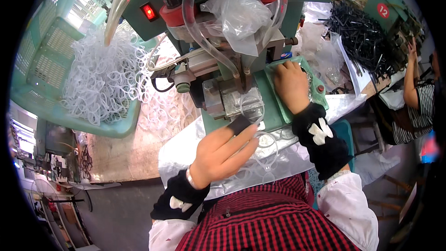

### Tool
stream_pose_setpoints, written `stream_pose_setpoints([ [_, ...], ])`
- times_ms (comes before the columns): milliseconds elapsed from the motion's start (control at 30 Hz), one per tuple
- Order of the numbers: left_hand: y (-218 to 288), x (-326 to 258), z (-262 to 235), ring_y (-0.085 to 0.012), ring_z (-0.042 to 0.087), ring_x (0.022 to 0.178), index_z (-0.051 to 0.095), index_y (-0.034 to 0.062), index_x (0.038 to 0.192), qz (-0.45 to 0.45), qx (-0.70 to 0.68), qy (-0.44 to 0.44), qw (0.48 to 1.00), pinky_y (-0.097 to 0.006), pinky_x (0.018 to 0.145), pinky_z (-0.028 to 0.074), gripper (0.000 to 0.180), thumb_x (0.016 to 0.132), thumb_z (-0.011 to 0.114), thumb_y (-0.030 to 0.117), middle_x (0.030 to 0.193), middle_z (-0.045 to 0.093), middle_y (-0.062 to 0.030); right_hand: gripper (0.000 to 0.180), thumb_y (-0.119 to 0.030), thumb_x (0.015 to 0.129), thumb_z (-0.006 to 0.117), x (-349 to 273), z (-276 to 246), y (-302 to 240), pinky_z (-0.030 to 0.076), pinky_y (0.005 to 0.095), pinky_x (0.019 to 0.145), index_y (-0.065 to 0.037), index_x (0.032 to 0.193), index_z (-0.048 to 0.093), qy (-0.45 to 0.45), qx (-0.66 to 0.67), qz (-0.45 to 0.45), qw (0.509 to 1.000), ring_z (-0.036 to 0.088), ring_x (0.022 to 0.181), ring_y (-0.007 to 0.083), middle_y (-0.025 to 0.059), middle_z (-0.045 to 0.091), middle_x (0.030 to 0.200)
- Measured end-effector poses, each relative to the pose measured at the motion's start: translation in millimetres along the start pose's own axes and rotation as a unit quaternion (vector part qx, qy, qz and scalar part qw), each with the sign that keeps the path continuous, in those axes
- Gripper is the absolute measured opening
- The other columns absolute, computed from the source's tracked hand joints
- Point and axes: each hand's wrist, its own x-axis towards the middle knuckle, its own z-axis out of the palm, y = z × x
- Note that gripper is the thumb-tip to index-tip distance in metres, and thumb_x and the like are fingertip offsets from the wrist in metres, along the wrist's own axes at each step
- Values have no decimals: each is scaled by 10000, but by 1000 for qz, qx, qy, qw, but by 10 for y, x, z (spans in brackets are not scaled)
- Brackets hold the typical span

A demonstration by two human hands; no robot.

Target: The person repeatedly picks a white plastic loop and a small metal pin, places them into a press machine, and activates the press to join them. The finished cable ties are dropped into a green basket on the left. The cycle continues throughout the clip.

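My left hand (222,154) is closed on a dark rectangular block (240,124) at the front of the press. A clear plastic ring (260,108) runs from beside the block up over the metal fixture (230,103) under the press head. My right hand (291,86) reaches into a green tray (321,101) at the right of the fixture. Its fingers are bent together and their tips are hidden, so what they pinch cannot be seen. Small shiny pieces show along the tray's inside. More clear rings (266,151) lie on the silver sheet below the fixture.
A green basket (109,129) at the left holds a heap of clear rings (102,76); more spread over the wooden table (116,160). Clear hoses (186,9) and a plastic bag (241,14) hang from the press. Black strips (360,28) pile up far right, near another person (411,97).
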Motion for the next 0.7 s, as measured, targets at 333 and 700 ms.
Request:
stream_pose_setpoints([
  [333, -316, -1263, -1187, -157, 630, 953, 639, -18, 1097, -476, 145, 382, 779, -294, 856, 511, 135, 979, 581, 14, 1056, 670, -82, 200, -82, 941, 634, -550, -212, 338, 461, 237, 789, 6, 1119, 655, 112, 577, 313, 747, 595, 844, 101, 25, 667, 932],
  [700, -1161, -1547, -699, -401, 526, 1178, 705, 106, 845, -338, 235, -209, 887, -467, 1001, 435, 241, 639, 711, -20, 1299, 608, -138, 160, -37, 914, 651, -405, -336, 31, 453, 235, 879, 10, 1065, 677, 6, 474, 239, 847, 613, 951, 104, 30, 690, 988],
])
